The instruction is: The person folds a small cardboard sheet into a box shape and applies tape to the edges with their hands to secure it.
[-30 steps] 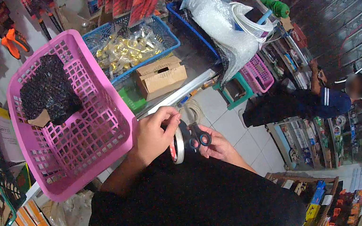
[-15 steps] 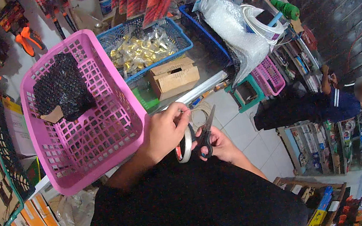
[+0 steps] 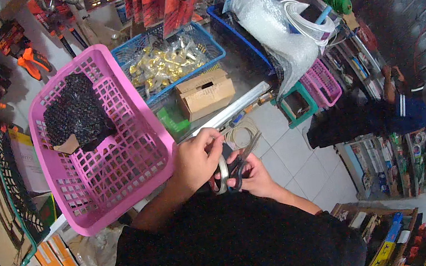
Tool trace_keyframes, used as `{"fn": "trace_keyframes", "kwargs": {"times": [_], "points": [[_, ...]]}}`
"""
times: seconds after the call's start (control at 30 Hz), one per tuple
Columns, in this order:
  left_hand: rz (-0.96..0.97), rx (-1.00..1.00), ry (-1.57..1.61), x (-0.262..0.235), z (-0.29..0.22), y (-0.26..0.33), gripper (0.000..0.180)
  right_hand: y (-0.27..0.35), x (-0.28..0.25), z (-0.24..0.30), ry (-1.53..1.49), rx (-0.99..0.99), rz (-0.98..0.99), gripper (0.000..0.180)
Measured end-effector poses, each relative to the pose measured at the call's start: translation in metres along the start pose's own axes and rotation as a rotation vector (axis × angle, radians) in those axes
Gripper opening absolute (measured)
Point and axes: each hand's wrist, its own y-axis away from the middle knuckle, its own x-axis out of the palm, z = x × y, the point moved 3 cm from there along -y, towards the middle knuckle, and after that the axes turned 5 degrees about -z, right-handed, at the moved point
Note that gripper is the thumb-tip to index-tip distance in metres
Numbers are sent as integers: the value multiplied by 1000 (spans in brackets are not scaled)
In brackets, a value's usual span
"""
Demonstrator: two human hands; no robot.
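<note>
My left hand is closed in a pinch, thumb against forefinger. What it pinches is too small to make out. Black-handled scissors are gripped in my right hand, their somewhat blurred blades pointing up and to the right. Between the two hands hangs a narrow roll of pale tape, standing on edge. Fingers of my right hand reach to the roll, but their exact hold on it is partly hidden. Both hands are in front of my black shirt, just right of a pink plastic basket.
A black plastic bag lies in the pink basket. Beyond are a blue basket of small bagged brass-coloured parts and a cardboard box. Bubble wrap hangs at the back right. A person is beyond the tiled floor.
The scissors' blades have tilted further right and look closer together. My left hand has shifted slightly down. The whole view has shifted a little.
</note>
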Motion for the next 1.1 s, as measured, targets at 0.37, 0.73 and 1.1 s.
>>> {"fn": "trace_keyframes", "kwargs": {"times": [0.37,0.73,1.1], "points": [[78,-55,252,-5,-12,6,8,14,10,24,122,-33,21,38],[87,-104,394,-10,-4,12,8,16,26,47,219,-23,42,36],[90,-69,266,-17,-12,10,7,8,24,34,162,95,22,38]]}}
